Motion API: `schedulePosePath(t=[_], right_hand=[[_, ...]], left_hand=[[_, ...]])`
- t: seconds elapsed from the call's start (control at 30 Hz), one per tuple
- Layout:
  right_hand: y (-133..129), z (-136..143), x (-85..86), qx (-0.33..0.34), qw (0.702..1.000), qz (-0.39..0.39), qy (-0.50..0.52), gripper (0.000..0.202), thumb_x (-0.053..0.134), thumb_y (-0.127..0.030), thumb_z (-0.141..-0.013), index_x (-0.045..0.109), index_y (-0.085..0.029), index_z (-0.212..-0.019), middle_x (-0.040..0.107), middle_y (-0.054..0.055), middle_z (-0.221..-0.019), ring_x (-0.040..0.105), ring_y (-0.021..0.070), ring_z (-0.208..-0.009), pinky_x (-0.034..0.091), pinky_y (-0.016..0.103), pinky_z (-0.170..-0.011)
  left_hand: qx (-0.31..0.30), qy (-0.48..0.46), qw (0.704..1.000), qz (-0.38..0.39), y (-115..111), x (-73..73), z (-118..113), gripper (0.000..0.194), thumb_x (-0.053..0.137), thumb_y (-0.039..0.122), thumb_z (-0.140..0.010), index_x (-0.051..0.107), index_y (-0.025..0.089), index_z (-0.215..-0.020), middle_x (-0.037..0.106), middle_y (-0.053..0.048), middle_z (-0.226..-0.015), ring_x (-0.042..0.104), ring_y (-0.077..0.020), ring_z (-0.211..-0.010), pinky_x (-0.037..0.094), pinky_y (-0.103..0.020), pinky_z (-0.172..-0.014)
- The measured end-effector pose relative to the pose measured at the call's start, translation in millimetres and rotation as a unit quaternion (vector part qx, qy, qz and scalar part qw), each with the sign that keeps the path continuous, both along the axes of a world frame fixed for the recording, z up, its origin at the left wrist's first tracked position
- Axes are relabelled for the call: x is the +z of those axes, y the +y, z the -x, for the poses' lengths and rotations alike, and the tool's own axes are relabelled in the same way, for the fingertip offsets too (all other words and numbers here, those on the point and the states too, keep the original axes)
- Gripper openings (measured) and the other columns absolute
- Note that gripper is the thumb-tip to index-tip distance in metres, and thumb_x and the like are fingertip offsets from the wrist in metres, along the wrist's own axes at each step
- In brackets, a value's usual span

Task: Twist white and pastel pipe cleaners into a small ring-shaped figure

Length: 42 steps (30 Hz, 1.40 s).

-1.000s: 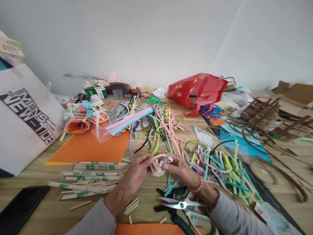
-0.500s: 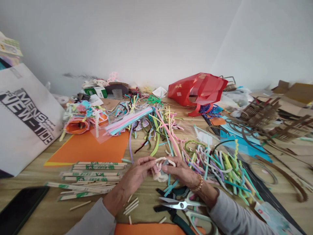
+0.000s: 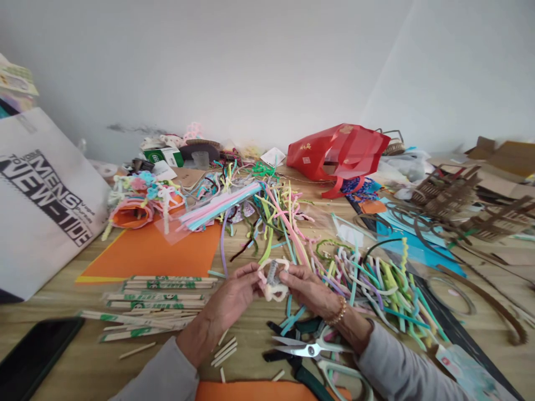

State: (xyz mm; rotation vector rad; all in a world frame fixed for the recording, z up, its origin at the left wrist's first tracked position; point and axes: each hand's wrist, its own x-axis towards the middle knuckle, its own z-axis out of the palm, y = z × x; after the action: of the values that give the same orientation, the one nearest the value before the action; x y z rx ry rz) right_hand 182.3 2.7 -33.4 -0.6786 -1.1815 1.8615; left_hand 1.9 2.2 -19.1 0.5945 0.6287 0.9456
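Observation:
Between my two hands is a small loop-petalled pipe cleaner flower (image 3: pixel 275 291), cream and pale pink, with a grey coiled piece across its middle. My left hand (image 3: pixel 238 291) pinches its left edge between thumb and fingers. On the other side, my right hand (image 3: pixel 309 288), with a beaded bracelet at the wrist, grips the right edge, its thumb against the grey piece. Below the hands lie open white-handled scissors (image 3: pixel 311 350) on top of dark-handled pliers (image 3: pixel 307 379). Short cut sticks (image 3: pixel 224 353) are scattered to their left.
Paper-wrapped chopsticks (image 3: pixel 163 301) lie at left, near a black phone (image 3: pixel 37 356) and orange sheets (image 3: pixel 154 253). Coloured pipe cleaners (image 3: pixel 384 289) heap up at right and in the middle. A red bag (image 3: pixel 334 150) stands behind; a white bag (image 3: pixel 42 206) is far left.
The flower has turned and spread in my hands, so its loops and grey coil show more fully. My fingers have shifted slightly around its edges. The table items stay put.

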Motion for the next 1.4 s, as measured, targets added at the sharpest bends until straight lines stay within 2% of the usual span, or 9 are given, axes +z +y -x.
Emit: schedulePosePath(t=[0.13, 0.27, 0.37, 0.5, 0.73, 0.87, 1.1, 1.23, 1.4], right_hand=[[-5.4, -0.7, 1.0, 0.058, 0.998, 0.002, -0.039, 0.033, 0.067, -0.047, -0.080, 0.071, -0.014, -0.082, 0.064, 0.002, -0.073, 0.056, 0.0108, -0.065, 0.044, 0.023, -0.065], [-9.9, -0.1, 7.4, 0.093, 0.991, -0.028, -0.089, 0.033, 0.065, -0.046, -0.081, 0.071, -0.014, -0.085, 0.063, 0.000, -0.074, 0.053, 0.0089, -0.064, 0.041, 0.021, -0.065], [-9.6, 1.3, 7.4, 0.059, 0.993, -0.035, -0.096, 0.035, 0.063, -0.049, -0.082, 0.069, -0.014, -0.086, 0.064, 0.001, -0.078, 0.055, 0.0104, -0.068, 0.042, 0.022, -0.068], [-8.2, 3.9, 2.5, 0.001, 0.998, 0.014, -0.054, 0.038, 0.061, -0.052, -0.083, 0.066, -0.015, -0.079, 0.065, 0.002, -0.072, 0.058, 0.0125, -0.065, 0.045, 0.025, -0.066], [-6.3, 3.8, -1.3, -0.033, 0.996, 0.041, -0.075, 0.038, 0.068, -0.049, -0.077, 0.063, -0.014, -0.066, 0.061, 0.000, -0.060, 0.054, 0.0107, -0.054, 0.042, 0.023, -0.058], [-5.9, 2.9, 1.0, -0.049, 0.992, 0.007, -0.119, 0.037, 0.070, -0.047, -0.074, 0.059, -0.015, -0.060, 0.056, -0.002, -0.057, 0.049, 0.0095, -0.053, 0.037, 0.022, -0.054], [-6.8, 2.2, 5.5, -0.057, 0.973, -0.106, -0.197, 0.044, 0.064, -0.053, -0.078, 0.052, -0.015, -0.058, 0.048, -0.004, -0.054, 0.035, 0.0069, -0.048, 0.025, 0.021, -0.046], [-6.2, 3.1, 6.6, -0.074, 0.980, -0.061, -0.176, 0.046, 0.060, -0.057, -0.080, 0.055, -0.016, -0.060, 0.049, -0.004, -0.053, 0.039, 0.0074, -0.048, 0.029, 0.020, -0.046], [-6.1, 3.4, 8.2, -0.073, 0.987, -0.013, -0.140, 0.046, 0.065, -0.057, -0.076, 0.056, -0.016, -0.060, 0.051, -0.003, -0.052, 0.042, 0.0071, -0.046, 0.031, 0.019, -0.045]], left_hand=[[-0.016, 0.039, 0.999, 0.002, -1.4, -1.1, 1.1, 0.031, 0.079, 0.039, -0.065, 0.063, 0.012, -0.064, 0.057, 0.002, -0.058, 0.048, -0.0091, -0.052, 0.040, -0.022, -0.052], [-0.045, 0.160, 0.986, -0.010, -4.1, -0.8, 2.9, 0.032, 0.078, 0.042, -0.065, 0.062, 0.015, -0.071, 0.054, 0.004, -0.056, 0.049, -0.0096, -0.049, 0.035, -0.021, -0.046], [-0.067, 0.167, 0.983, -0.025, -4.5, 1.0, 3.5, 0.032, 0.078, 0.041, -0.064, 0.059, 0.016, -0.070, 0.054, 0.005, -0.057, 0.048, -0.0090, -0.049, 0.037, -0.020, -0.047], [-0.071, 0.163, 0.983, -0.046, -4.5, 4.8, 2.6, 0.030, 0.077, 0.038, -0.066, 0.058, 0.015, -0.067, 0.051, 0.005, -0.056, 0.046, -0.0073, -0.049, 0.036, -0.019, -0.048], [-0.071, 0.184, 0.979, -0.046, -7.7, 9.7, -0.1, 0.028, 0.073, 0.039, -0.067, 0.056, 0.017, -0.069, 0.056, 0.003, -0.062, 0.049, -0.0106, -0.051, 0.040, -0.021, -0.047], [-0.038, 0.228, 0.971, -0.067, -10.4, 8.2, -2.8, 0.024, 0.071, 0.034, -0.068, 0.054, 0.017, -0.066, 0.050, 0.005, -0.056, 0.046, -0.0099, -0.051, 0.040, -0.020, -0.048], [-0.011, 0.277, 0.953, -0.126, -10.5, 3.1, -2.9, 0.023, 0.067, 0.035, -0.072, 0.054, 0.017, -0.066, 0.048, 0.005, -0.055, 0.045, -0.0106, -0.053, 0.039, -0.019, -0.048], [-0.012, 0.237, 0.966, -0.102, -5.9, 3.9, -0.2, 0.027, 0.067, 0.040, -0.073, 0.056, 0.017, -0.065, 0.050, 0.005, -0.055, 0.045, -0.0104, -0.051, 0.041, -0.021, -0.049], [-0.014, 0.182, 0.982, -0.054, -3.4, 6.8, 0.2, 0.030, 0.070, 0.044, -0.071, 0.058, 0.017, -0.064, 0.052, 0.004, -0.056, 0.048, -0.0119, -0.051, 0.042, -0.024, -0.051]])
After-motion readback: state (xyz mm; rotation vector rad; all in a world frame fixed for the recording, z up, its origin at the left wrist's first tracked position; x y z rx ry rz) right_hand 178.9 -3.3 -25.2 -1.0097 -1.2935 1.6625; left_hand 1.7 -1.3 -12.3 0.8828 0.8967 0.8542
